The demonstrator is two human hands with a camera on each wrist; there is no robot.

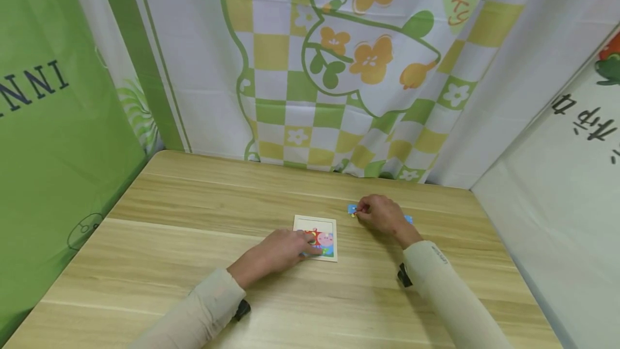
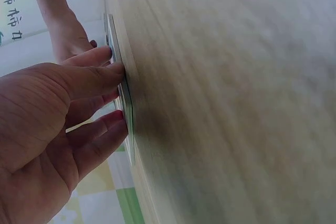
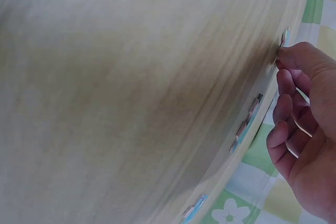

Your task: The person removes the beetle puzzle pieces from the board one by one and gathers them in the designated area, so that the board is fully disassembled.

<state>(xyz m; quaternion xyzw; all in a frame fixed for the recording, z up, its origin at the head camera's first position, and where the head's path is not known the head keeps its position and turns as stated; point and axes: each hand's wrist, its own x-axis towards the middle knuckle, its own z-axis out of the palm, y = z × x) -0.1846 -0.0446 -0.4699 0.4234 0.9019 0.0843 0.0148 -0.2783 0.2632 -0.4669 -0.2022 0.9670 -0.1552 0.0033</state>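
A square jigsaw puzzle in a pale wooden frame lies on the table, with a red and pink cartoon picture in its lower part. My left hand rests on it from the left, and its fingers cover part of the picture. In the left wrist view, extended fingertips press on the thin board. To the right, my right hand pinches a small blue puzzle piece between thumb and index finger, low at the tabletop. From the right wrist, that piece shows just beyond the thumb, with the other fingers loosely curled.
Another blue puzzle piece shows beside the right wrist, partly hidden. In the right wrist view, loose pieces lie along the wooden table. A patterned curtain hangs behind the far edge, with more cloth at both sides.
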